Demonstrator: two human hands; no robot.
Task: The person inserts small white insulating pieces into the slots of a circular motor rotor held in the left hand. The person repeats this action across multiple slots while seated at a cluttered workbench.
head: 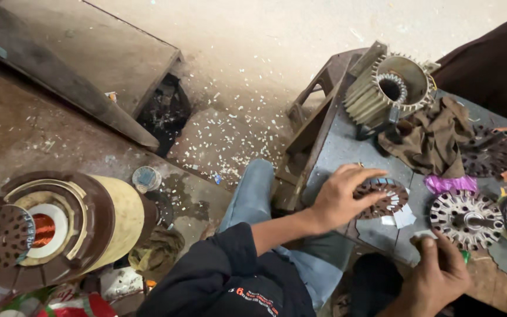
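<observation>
Two hands work: left hand (pixel 338 196) steadies the core (pixel 381 198); right hand (pixel 435 276), grip closed, must feed insulation next.

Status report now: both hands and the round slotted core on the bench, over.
Left hand flat on brown slotted core. Right hand curled at bench edge, contents unclear. White paper slips beside core.

A single head-worn camera looked steeply down from close above the seated person's lap. It faced forward over the grey metal bench (pixel 347 147) at right and the littered concrete floor (pixel 253 58) beyond.
</observation>
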